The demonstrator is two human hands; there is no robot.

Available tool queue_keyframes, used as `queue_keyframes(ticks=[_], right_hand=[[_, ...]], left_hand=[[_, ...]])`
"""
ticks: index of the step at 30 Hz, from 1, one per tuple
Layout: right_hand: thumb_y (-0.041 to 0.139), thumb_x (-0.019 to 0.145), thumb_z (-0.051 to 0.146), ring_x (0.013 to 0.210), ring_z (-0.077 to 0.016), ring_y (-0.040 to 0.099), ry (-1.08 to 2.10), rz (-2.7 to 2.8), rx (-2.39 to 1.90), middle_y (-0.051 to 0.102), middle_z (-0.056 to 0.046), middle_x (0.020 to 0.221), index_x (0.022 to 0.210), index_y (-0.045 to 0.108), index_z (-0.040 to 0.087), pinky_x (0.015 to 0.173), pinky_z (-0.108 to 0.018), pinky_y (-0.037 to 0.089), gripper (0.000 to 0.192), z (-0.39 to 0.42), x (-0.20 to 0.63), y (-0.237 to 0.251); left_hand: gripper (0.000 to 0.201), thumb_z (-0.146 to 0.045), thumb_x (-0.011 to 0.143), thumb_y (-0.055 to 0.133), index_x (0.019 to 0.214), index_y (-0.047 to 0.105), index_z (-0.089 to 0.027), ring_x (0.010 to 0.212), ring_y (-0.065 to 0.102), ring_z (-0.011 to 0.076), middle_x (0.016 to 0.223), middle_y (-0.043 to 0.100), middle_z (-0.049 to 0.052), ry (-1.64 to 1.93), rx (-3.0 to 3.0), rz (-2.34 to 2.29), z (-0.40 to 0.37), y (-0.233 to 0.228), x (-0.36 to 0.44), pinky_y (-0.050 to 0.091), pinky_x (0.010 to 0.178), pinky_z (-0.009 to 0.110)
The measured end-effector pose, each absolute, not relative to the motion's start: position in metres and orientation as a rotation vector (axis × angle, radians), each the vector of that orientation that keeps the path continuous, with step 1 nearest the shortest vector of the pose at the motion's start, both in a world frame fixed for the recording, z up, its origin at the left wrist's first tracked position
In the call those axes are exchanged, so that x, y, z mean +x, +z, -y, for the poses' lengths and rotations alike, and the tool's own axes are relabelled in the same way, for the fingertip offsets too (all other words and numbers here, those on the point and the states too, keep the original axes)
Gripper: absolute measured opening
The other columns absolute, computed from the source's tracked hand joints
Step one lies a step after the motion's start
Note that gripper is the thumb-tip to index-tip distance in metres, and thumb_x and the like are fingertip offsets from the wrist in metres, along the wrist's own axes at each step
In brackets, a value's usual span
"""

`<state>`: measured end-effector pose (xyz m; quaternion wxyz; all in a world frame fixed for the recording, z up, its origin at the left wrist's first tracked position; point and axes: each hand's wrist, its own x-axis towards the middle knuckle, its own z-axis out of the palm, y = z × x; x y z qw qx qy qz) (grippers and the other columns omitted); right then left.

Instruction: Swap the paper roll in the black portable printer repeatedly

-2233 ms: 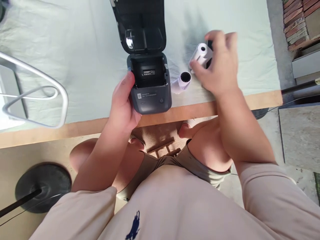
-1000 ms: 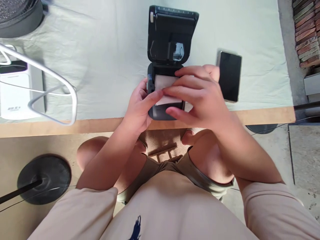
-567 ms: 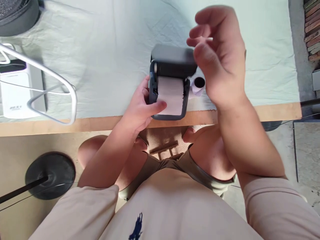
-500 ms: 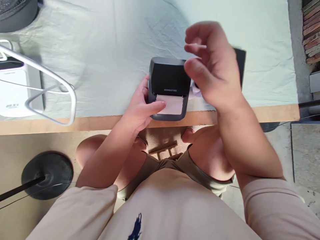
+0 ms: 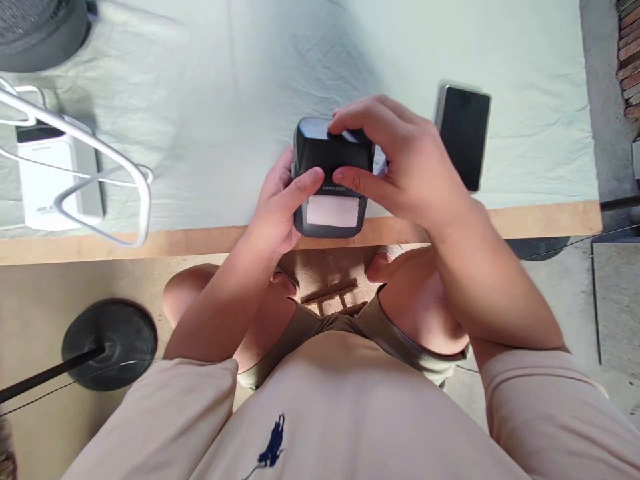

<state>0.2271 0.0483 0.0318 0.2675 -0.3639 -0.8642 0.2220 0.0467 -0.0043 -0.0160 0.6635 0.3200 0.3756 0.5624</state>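
A small black label printer (image 5: 345, 160) is held at the table's front edge, a strip of white label paper (image 5: 332, 211) showing at its lower slot. My left hand (image 5: 283, 210) grips its left side, thumb lying on the front face. My right hand (image 5: 400, 160) spans the lid from the right, with its thumb just above the brand lettering and its fingertips on the top end. Something whitish (image 5: 380, 162) shows partly behind the printer, mostly hidden by my right hand. To the right lies a black smartphone (image 5: 465, 137), apart from both hands.
The table (image 5: 200, 133) has a pale green cloth and a bare wooden front edge. At the left are a white box-shaped device (image 5: 47, 180), a looped white cable (image 5: 143, 207) and a round dark object (image 5: 45, 40). A black round stand base (image 5: 115, 333) rests on the floor.
My right hand, raised beside the printer before, has come down left onto its lid. My left thumb has moved up off the label paper. The phone is now more fully visible.
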Motion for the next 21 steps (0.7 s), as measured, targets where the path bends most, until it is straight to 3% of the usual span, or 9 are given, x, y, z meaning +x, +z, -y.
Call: queue_keyframes(ticks=[4, 6, 10, 14, 21], right_hand=[[0.052, 0.101, 0.048, 0.135, -0.0244, 0.061, 0.463, 2.272, -1.041, 0.067, -0.003, 0.141, 0.126, 0.062, 0.037, 0.114, -0.046, 0.053, 0.03, -0.044, 0.234, 0.028], [0.05, 0.101, 0.049, 0.131, -0.0243, 0.062, 0.451, 2.258, -1.045, 0.067, -0.004, 0.138, 0.128, 0.061, 0.036, 0.112, -0.046, 0.054, 0.033, -0.042, 0.238, 0.026], [0.065, 0.093, 0.045, 0.129, -0.026, 0.063, 0.519, 2.285, -0.988, 0.066, -0.007, 0.139, 0.131, 0.06, 0.031, 0.11, -0.047, 0.056, 0.041, -0.04, 0.244, 0.024], [0.076, 0.084, 0.036, 0.129, -0.0283, 0.065, 0.525, 2.313, -0.956, 0.067, -0.007, 0.14, 0.13, 0.062, 0.03, 0.108, -0.048, 0.059, 0.048, -0.039, 0.244, 0.025], [0.079, 0.081, 0.034, 0.135, -0.0302, 0.064, 0.575, 2.374, -0.95, 0.066, 0.003, 0.144, 0.13, 0.06, 0.045, 0.114, -0.048, 0.056, 0.054, -0.032, 0.239, 0.038]], left_hand=[[0.029, -0.051, 0.101, 0.063, 0.105, 0.074, -0.025, 0.131, 0.066, 0.0324, 0.114, 0.077, 0.008, 1.264, 0.636, -0.839, 0.002, -0.015, 0.05, 0.059, 0.099, 0.041], [0.035, -0.051, 0.106, 0.053, 0.099, 0.074, -0.024, 0.128, 0.067, 0.0311, 0.109, 0.077, 0.009, 1.26, 0.62, -0.861, 0.001, -0.017, 0.05, 0.058, 0.101, 0.042], [0.035, -0.042, 0.109, 0.049, 0.095, 0.075, -0.024, 0.115, 0.069, 0.0277, 0.096, 0.076, 0.005, 1.324, 0.644, -0.94, 0.0, -0.022, 0.048, 0.058, 0.094, 0.037], [0.029, -0.044, 0.105, 0.058, 0.095, 0.076, -0.024, 0.12, 0.066, 0.0292, 0.093, 0.076, 0.004, 1.335, 0.66, -0.953, -0.001, -0.025, 0.047, 0.053, 0.092, 0.034], [0.027, -0.04, 0.106, 0.057, 0.095, 0.077, -0.026, 0.1, 0.067, 0.0242, 0.091, 0.072, 0.003, 1.325, 0.652, -0.928, 0.002, -0.019, 0.049, 0.054, 0.087, 0.034]])
